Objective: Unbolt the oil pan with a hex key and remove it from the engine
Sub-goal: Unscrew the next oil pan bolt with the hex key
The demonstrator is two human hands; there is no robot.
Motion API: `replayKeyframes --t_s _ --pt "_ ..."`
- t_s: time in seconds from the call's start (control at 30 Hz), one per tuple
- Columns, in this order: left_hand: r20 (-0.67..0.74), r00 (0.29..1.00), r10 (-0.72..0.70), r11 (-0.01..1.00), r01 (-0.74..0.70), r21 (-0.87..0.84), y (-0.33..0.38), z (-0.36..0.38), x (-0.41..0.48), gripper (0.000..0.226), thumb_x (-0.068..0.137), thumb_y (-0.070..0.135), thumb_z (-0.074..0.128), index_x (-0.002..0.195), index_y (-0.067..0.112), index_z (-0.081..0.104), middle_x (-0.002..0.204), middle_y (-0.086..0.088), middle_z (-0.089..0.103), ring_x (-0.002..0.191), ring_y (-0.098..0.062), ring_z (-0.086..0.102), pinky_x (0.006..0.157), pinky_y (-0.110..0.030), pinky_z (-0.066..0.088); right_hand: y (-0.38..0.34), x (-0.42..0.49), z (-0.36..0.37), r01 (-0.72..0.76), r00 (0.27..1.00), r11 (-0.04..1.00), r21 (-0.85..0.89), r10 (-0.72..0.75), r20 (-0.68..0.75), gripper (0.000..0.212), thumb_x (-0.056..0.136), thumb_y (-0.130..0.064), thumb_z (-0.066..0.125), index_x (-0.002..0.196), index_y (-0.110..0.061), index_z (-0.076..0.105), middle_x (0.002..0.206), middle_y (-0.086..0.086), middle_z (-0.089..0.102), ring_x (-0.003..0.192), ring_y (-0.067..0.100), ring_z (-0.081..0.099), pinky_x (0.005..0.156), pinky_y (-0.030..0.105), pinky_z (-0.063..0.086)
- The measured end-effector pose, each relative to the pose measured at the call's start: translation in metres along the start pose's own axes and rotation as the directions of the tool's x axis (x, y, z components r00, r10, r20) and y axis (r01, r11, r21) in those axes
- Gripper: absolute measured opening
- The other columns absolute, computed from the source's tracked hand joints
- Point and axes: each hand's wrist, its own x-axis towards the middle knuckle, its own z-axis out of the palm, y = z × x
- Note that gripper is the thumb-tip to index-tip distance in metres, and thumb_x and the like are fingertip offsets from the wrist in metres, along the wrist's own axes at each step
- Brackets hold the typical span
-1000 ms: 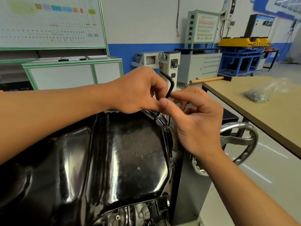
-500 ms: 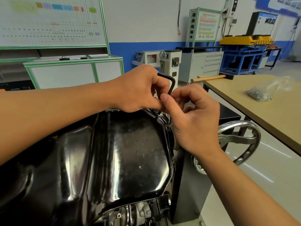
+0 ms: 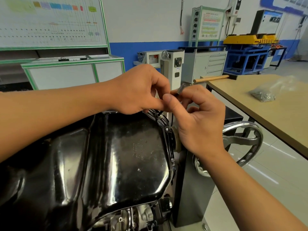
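Observation:
A glossy black oil pan (image 3: 116, 155) faces up on the engine (image 3: 133, 215) in the lower middle of the head view. A dark hex key (image 3: 180, 88) stands at the pan's far right corner, its tip in a bolt (image 3: 157, 114) on the flange. My left hand (image 3: 141, 90) pinches the key's lower shaft from the left. My right hand (image 3: 198, 117) grips the upper end from the right, thumb pressed against my left thumb. Most of the key is hidden by the fingers. Another flange bolt (image 3: 167, 129) shows just below.
A chrome handwheel (image 3: 241, 142) on the black engine stand (image 3: 191, 189) sits to the right. A wooden workbench (image 3: 275, 114) at right carries a plastic bag of fasteners (image 3: 263, 95) and a wooden-handled tool (image 3: 211, 78). Cabinets and training boards line the far wall.
The key's bent arm has swung round from pointing up-left over my left hand to pointing toward my right hand. Both hands stayed at the corner bolt.

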Motion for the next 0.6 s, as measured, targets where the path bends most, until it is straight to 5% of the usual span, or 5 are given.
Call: replayKeyframes --t_s 0.13,0.3,0.47,0.53,0.6 --pt "0.056 0.998 0.019 0.998 -0.015 -0.068 0.0022 -0.0005 -0.0019 0.014 0.084 0.016 0.076 0.085 0.03 0.072 0.064 0.01 0.066 0.049 -0.023 0.056 0.052 -0.028 0.051 -0.0026 0.0005 0.003 0.001 0.998 1.0 0.022 -0.003 0.061 0.007 0.09 -0.007 0.072 0.095 -0.01 0.076 0.078 0.005 0.063 0.075 0.017 0.06 0.068 0.027 0.048" --pt "0.109 0.993 0.035 0.999 -0.034 -0.013 0.0049 -0.0023 -0.0059 0.036 0.088 0.013 0.066 0.078 0.047 0.071 0.058 0.015 0.066 0.049 -0.008 0.063 0.058 -0.008 0.044 -0.0032 -0.0014 0.0045 0.029 0.983 1.0 0.007 -0.03 0.183 0.015 0.098 -0.006 0.06 0.106 -0.007 0.072 0.086 0.005 0.06 0.084 0.019 0.057 0.074 0.022 0.044" --pt "0.034 0.999 0.025 1.0 -0.024 -0.019 -0.0006 -0.0002 0.0001 0.006 0.078 0.023 0.079 0.073 0.025 0.075 0.057 -0.006 0.064 0.045 -0.016 0.057 0.048 -0.021 0.046 -0.0039 -0.0007 0.0054 0.042 0.997 0.999 0.032 -0.044 0.059 0.012 0.088 -0.01 0.075 0.098 -0.016 0.073 0.077 -0.005 0.06 0.071 0.014 0.055 0.067 0.021 0.043" --pt "0.016 0.999 0.03 0.999 -0.03 0.014 -0.0017 0.0004 0.0022 0.012 0.08 0.019 0.08 0.084 0.008 0.076 0.068 -0.019 0.066 0.056 -0.03 0.058 0.053 -0.033 0.051 -0.0036 0.0001 0.0057 0.046 0.999 0.998 0.041 -0.047 0.026 0.011 0.086 -0.009 0.077 0.093 -0.017 0.073 0.074 -0.004 0.06 0.068 0.016 0.056 0.065 0.024 0.045" --pt "0.037 0.999 0.031 1.0 -0.03 -0.008 -0.0014 0.0001 0.0009 0.015 0.081 0.02 0.079 0.092 0.01 0.076 0.076 -0.019 0.069 0.066 -0.035 0.063 0.063 -0.045 0.056 -0.0027 -0.0001 0.0063 0.034 0.999 0.999 0.04 -0.036 0.04 0.009 0.088 -0.008 0.074 0.096 -0.011 0.075 0.077 0.002 0.063 0.071 0.015 0.058 0.065 0.024 0.046"
